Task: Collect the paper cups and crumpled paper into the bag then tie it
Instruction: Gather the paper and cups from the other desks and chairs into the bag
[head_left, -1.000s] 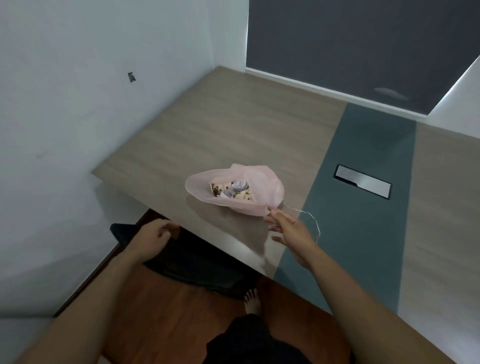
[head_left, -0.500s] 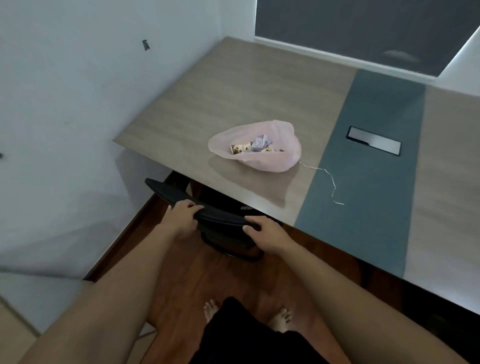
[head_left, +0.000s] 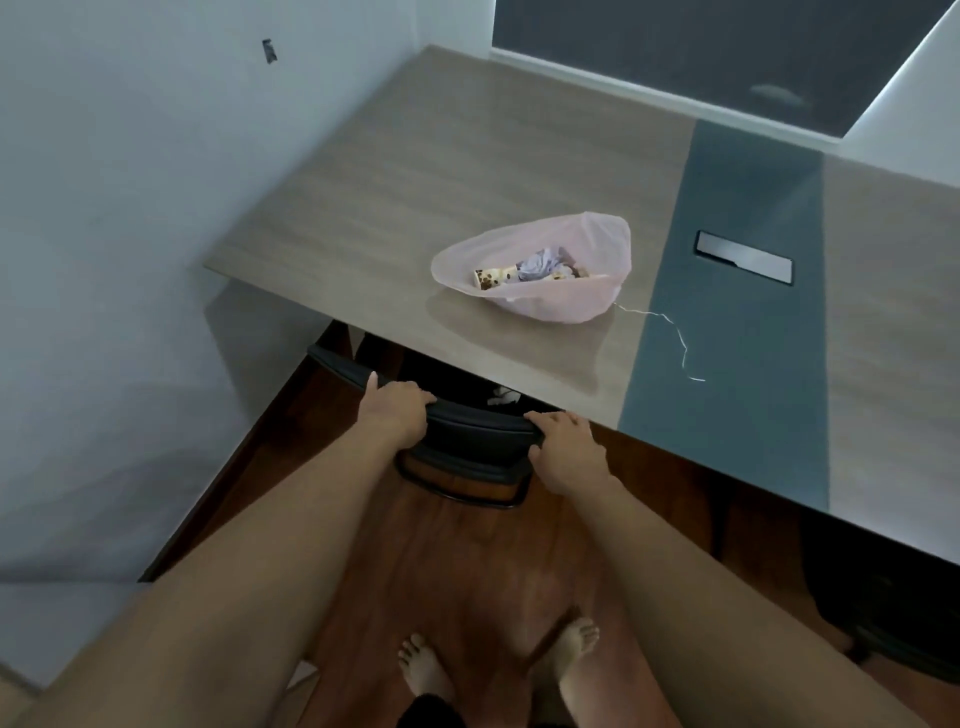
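Two bare feet (head_left: 498, 665) stand on the wood floor (head_left: 457, 561) at the near edge of view; the person's body is cut off below. Both forearms reach forward to a dark chair (head_left: 478, 431) pushed under the table (head_left: 467, 171). Left hand (head_left: 392, 413) is curled over the chair's top rail, fingers closed on it; right hand (head_left: 569, 452) clamps the same rail further along, fingers wrapped over the edge. Neither hand touches the task's things. Something small and white (head_left: 504, 397) lies on the chair seat just beyond the rail, mostly under the table edge: possibly crumpled paper, too hidden to say. Judgement: the step in hand is drawing the chair out to get at it. Best done with an even pull on both ends of the rail, straight back and low, so the chair does not twist or knock the tabletop and tip the bag. Further out, the pink bag (head_left: 540, 296) lies on its side on the table, mouth open toward the wall, not yet tied. Inside show a spotted paper cup (head_left: 493, 275) and a pale crumpled paper (head_left: 540, 262); how many cups lie behind them cannot be made out. Thin white string (head_left: 670, 325) trails from the bag's near corner across the grey strip (head_left: 737, 312). Beyond it, a metal cable hatch (head_left: 743, 257). The chair's seat and legs are largely hidden by the tabletop.
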